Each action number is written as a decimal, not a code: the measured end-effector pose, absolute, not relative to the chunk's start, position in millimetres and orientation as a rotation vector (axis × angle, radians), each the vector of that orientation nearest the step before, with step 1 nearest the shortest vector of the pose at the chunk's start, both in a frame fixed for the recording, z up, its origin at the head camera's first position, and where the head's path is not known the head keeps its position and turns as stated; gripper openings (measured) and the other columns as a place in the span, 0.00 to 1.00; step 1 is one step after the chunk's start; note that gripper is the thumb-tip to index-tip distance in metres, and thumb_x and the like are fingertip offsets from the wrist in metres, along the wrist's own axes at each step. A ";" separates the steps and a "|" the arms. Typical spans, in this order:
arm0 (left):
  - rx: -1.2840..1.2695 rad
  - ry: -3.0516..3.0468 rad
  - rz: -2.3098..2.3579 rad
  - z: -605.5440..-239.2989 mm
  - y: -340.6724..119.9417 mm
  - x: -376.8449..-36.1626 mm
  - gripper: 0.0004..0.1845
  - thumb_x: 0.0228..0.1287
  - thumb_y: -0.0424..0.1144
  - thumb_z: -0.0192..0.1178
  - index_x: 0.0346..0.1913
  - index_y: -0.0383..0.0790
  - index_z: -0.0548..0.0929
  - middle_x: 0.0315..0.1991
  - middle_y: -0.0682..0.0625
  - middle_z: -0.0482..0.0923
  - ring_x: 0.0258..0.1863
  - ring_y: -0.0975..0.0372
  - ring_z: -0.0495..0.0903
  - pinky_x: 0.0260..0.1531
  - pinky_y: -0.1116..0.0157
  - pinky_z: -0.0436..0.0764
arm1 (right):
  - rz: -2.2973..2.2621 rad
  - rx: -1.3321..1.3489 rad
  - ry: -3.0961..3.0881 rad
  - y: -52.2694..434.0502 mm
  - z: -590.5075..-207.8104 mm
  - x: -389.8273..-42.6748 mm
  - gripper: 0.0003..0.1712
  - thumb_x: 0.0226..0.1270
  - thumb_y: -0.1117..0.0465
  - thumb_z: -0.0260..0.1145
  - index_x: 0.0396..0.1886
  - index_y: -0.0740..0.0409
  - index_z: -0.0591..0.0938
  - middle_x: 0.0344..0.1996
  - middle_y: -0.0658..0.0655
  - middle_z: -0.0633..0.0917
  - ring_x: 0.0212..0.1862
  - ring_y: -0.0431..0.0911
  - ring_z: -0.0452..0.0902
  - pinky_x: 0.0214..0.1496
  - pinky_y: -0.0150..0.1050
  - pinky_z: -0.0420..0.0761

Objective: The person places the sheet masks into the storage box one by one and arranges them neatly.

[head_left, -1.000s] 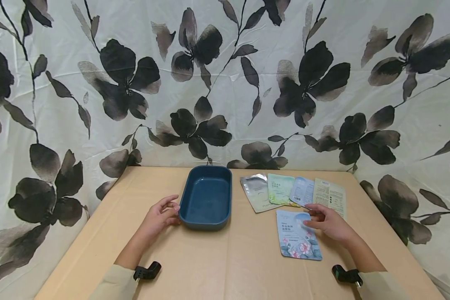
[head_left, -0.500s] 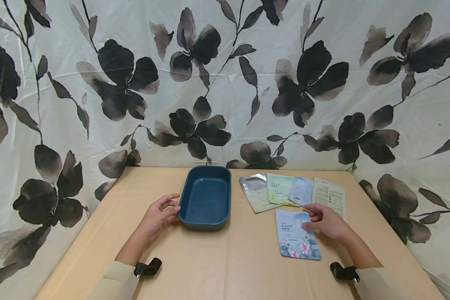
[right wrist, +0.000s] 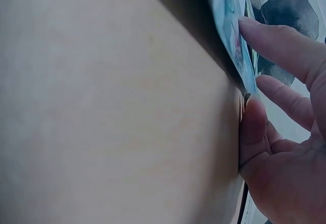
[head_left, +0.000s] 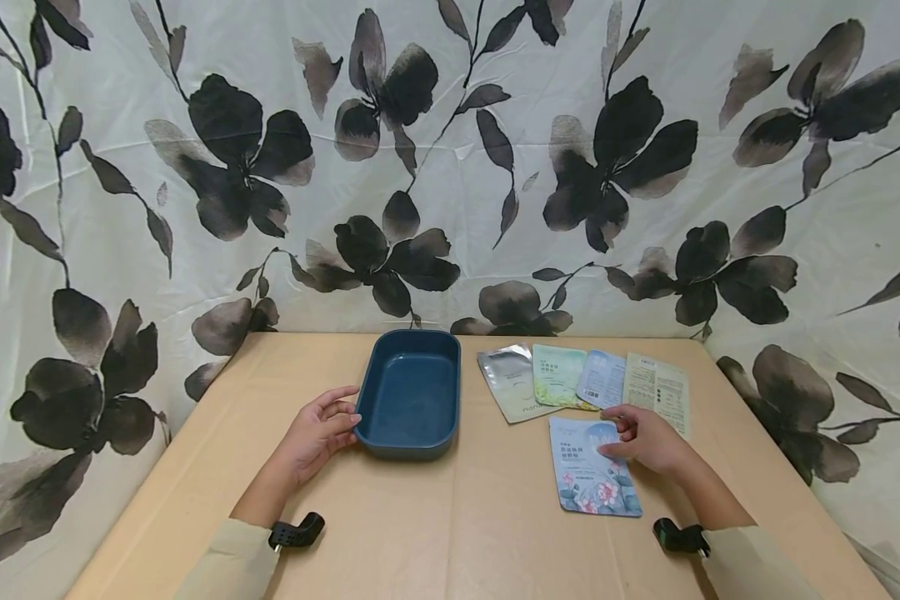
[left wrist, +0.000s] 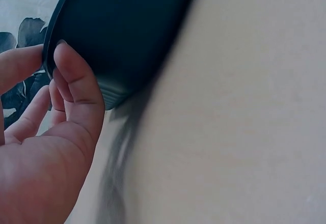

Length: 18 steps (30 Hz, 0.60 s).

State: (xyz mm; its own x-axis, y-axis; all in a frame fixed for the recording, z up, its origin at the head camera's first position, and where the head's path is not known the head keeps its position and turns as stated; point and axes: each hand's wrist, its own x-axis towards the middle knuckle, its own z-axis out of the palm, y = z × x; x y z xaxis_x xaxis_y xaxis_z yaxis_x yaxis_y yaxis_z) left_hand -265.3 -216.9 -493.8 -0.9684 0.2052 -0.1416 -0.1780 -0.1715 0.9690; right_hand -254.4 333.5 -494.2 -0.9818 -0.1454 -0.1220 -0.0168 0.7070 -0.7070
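Note:
A dark blue oblong tray (head_left: 408, 446) stands empty at the middle of the tan table. My left hand (head_left: 345, 407) lies at its near left corner, and the left wrist view shows the fingers (left wrist: 76, 81) resting against the tray's (left wrist: 127, 30) outer wall. A pale blue sachet with pink flowers (head_left: 585, 479) lies right of the tray. My right hand (head_left: 617, 433) is at its upper right edge. In the right wrist view the sachet's (right wrist: 229, 10) edge is lifted slightly, pinched between a finger on top and the thumb (right wrist: 252, 132) below.
Several more sachets lie in a row behind the right hand: silver (head_left: 512, 383), green (head_left: 558, 377), light blue (head_left: 602, 379) and beige (head_left: 656, 387). A flower-print curtain (head_left: 450, 167) closes off the table's (head_left: 457, 533) back and sides.
Both hands and the sachet stay almost where they were; only the view has shifted slightly.

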 end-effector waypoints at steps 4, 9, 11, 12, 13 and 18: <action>0.029 1.825 2.234 -491.9 -216.9 -265.1 0.34 0.70 0.27 0.61 0.76 0.36 0.61 0.40 0.55 0.78 0.33 0.65 0.81 0.37 0.68 0.85 | -1.130 -0.132 2.740 331.3 -490.7 -252.8 0.38 0.53 0.56 0.82 0.63 0.63 0.79 0.36 0.57 0.73 0.39 0.49 0.69 0.31 0.33 0.69; 0.043 1.800 2.241 -491.4 -217.5 -265.6 0.34 0.71 0.26 0.59 0.77 0.36 0.60 0.39 0.55 0.79 0.32 0.66 0.81 0.37 0.68 0.85 | -1.118 -0.121 2.739 329.5 -488.9 -251.0 0.39 0.53 0.55 0.82 0.64 0.63 0.78 0.35 0.57 0.72 0.39 0.49 0.69 0.31 0.33 0.68; 0.057 1.790 2.242 -491.8 -217.8 -266.0 0.35 0.71 0.26 0.59 0.77 0.35 0.60 0.39 0.55 0.79 0.32 0.66 0.81 0.37 0.68 0.85 | -1.110 -0.112 2.742 328.2 -488.6 -250.4 0.40 0.53 0.55 0.83 0.64 0.62 0.78 0.35 0.57 0.72 0.40 0.49 0.69 0.32 0.33 0.68; 0.068 1.787 2.242 -492.1 -218.1 -266.3 0.35 0.71 0.25 0.59 0.77 0.35 0.59 0.39 0.55 0.79 0.32 0.66 0.81 0.37 0.68 0.85 | -1.106 -0.107 2.744 327.5 -488.4 -250.1 0.40 0.53 0.55 0.83 0.64 0.62 0.78 0.35 0.57 0.72 0.40 0.49 0.69 0.32 0.33 0.68; 0.078 1.786 2.241 -492.2 -218.3 -266.4 0.35 0.71 0.25 0.59 0.78 0.34 0.59 0.40 0.55 0.79 0.32 0.66 0.81 0.37 0.68 0.85 | -1.103 -0.103 2.746 326.7 -488.4 -249.8 0.40 0.53 0.54 0.83 0.64 0.62 0.78 0.35 0.57 0.73 0.40 0.49 0.69 0.32 0.33 0.68; 0.098 1.778 2.241 -493.2 -219.3 -266.4 0.36 0.71 0.24 0.58 0.78 0.34 0.58 0.41 0.54 0.78 0.32 0.66 0.81 0.37 0.68 0.85 | -1.110 -0.098 2.747 323.7 -487.6 -248.4 0.40 0.53 0.56 0.83 0.65 0.63 0.77 0.34 0.58 0.73 0.39 0.49 0.69 0.31 0.33 0.68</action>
State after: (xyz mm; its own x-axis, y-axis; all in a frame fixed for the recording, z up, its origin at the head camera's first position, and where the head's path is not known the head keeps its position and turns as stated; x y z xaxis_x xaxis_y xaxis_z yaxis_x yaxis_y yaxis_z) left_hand -266.4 -219.3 -493.2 -0.9588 0.2581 -0.1187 -0.1743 -0.2045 0.9632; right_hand -248.4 323.7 -487.6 -0.9822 -0.1270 -0.1387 0.0050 0.7197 -0.6943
